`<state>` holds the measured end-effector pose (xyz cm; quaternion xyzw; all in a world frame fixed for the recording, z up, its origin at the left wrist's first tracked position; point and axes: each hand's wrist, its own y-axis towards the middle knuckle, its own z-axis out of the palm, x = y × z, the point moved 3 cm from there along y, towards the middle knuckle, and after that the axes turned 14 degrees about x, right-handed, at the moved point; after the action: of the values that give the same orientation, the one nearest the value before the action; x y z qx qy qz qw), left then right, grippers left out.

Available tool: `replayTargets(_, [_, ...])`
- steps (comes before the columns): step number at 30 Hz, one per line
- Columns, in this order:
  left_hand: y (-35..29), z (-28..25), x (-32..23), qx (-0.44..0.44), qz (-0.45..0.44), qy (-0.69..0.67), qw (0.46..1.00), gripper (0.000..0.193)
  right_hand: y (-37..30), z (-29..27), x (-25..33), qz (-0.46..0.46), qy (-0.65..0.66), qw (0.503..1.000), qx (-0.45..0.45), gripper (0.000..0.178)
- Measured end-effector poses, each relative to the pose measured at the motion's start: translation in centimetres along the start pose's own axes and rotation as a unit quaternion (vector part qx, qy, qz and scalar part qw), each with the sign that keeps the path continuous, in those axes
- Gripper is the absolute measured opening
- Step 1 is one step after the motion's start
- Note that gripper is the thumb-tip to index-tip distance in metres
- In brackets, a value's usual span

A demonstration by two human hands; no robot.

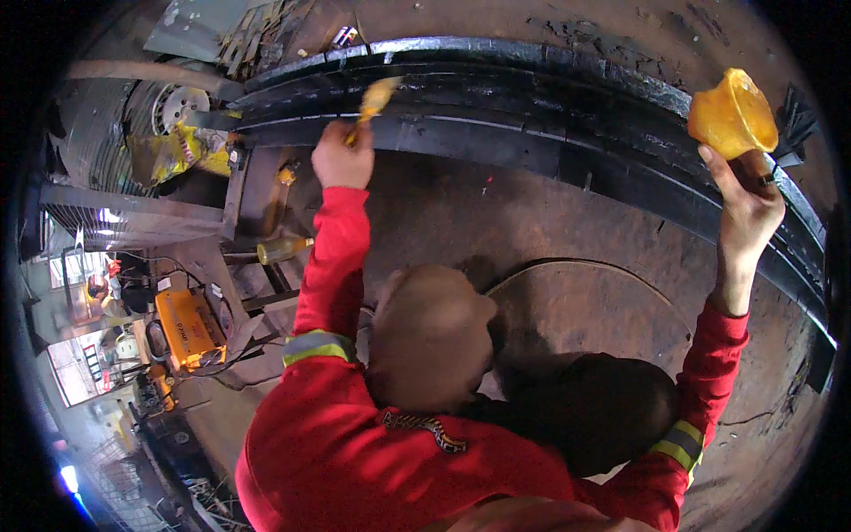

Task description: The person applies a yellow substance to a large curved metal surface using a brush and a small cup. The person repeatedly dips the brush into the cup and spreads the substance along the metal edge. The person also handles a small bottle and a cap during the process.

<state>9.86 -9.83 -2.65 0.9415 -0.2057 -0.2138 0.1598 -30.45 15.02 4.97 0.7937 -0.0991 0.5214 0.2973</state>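
My left hand [344, 160] is closed round the handle of a yellow-stained paintbrush [379, 96], blurred by motion. The brush's head points up and away, over a long black steel beam [496, 97] that curves across the view. At the far right, my right hand [746, 199] holds up a yellow cup-like container [729, 113], with thumb and fingers at its base. Its wide mouth is tilted to the right, and I cannot make out how much is inside. Both my arms are in red sleeves with reflective bands.
An orange machine [191, 328] with cables stands at left. A bottle [284, 249] lies near my left forearm. Beyond it are a metal frame [235, 191], a wheel cover [180, 108] and a yellow bag [168, 152]. A thin cable [585, 262] curves across the brown floor.
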Motion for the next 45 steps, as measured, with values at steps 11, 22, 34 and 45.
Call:
replayTargets(11, [1.5, -1.5, -14.6, 0.205, -0.037, -0.137, 0.968, 0.022, 1.7, -2.5, 8.1, 0.178, -0.024, 0.983, -0.025, 0.046])
replayTargets(22, [10.6, -1.5, -16.4, 0.468, -0.129, 0.029, 0.874, 0.03, 4.9, -2.7, 17.1, 0.328, -0.04, 0.943, -0.03, 0.046])
replayTargets(34, [11.9, -2.2, -17.7, 0.541, -0.113, 0.05, 0.832, 0.033, 7.4, 0.3, 19.2, 0.394, -0.067, 0.916, -0.015, 0.045])
replayTargets(45, [32.1, -21.4, -23.0, 0.479, 0.271, -0.224, 0.804, 0.017, 13.0, 2.9, 18.6, 0.265, -0.128, 0.953, 0.067, 0.057])
